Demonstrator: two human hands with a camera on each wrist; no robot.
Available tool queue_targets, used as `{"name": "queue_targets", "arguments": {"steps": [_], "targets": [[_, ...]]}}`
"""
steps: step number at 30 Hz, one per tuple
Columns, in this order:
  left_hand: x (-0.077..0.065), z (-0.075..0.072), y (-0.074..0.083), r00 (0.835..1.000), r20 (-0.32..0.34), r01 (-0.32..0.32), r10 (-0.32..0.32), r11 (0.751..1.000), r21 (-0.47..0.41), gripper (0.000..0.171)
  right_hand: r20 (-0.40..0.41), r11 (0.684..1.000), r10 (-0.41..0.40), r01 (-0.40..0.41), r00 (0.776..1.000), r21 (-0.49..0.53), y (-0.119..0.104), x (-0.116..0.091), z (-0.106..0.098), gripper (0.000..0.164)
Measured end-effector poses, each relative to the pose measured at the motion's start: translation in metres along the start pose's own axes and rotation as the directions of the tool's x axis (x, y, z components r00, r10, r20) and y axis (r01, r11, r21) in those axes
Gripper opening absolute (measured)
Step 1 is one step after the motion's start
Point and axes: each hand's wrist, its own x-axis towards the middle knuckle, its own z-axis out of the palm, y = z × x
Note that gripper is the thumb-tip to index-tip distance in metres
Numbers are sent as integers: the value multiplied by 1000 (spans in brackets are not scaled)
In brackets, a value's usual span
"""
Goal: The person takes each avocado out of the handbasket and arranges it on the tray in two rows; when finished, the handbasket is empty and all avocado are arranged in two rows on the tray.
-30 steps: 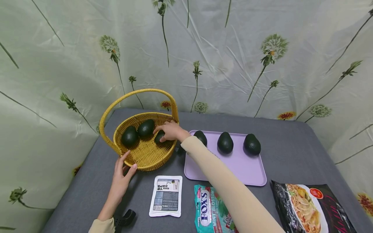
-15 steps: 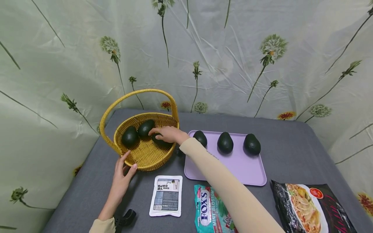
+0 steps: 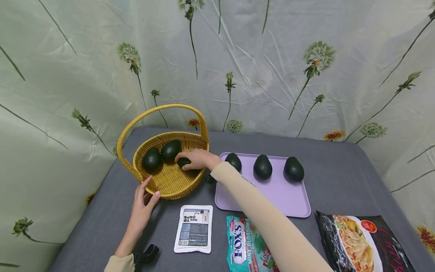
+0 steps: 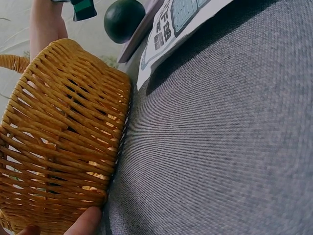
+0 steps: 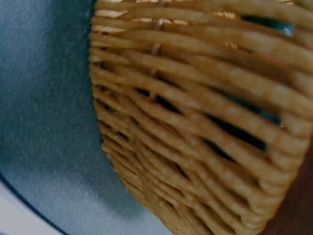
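A yellow wicker basket [image 3: 170, 185] with a tall handle stands at the table's back left in the head view. Inside it lie two dark green avocados [image 3: 152, 159] side by side. My right hand [image 3: 197, 158] reaches over the basket's right rim and grips a third avocado [image 3: 184, 162], partly hidden under the fingers. At the near left rim my left hand [image 3: 141, 206] holds the basket, thumb against the outside wall. The left wrist view has the wicker wall [image 4: 63, 132] and that hand's fingertips [image 4: 88, 221]. Only the weave [image 5: 195, 112] fills most of the right wrist view.
Right of the basket lies a lilac tray [image 3: 278, 204] with three avocados [image 3: 263, 167]. In front are a white pouch [image 3: 193, 228], a teal Fox's candy bag [image 3: 239, 241] and, far right, a black noodle packet [image 3: 365, 241]. A floral curtain [image 3: 258, 75] hangs behind.
My right hand has lowered the avocado and shifted it slightly left; the avocado now lies on its side in the basket under the fingers. The left hand and basket have not moved.
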Motion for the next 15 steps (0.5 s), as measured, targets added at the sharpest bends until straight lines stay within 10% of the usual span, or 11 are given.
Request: {"name": "queue_targets", "arguments": {"steps": [7, 15], "targets": [[-1, 1, 3, 1000, 11, 9, -9, 1000, -5, 60, -92, 974, -73, 91, 993, 206, 6, -13, -11, 39], [0, -1, 2, 1000, 5, 3, -3, 1000, 5, 60, -310, 871, -15, 165, 950, 462, 30, -69, -32, 43]]}}
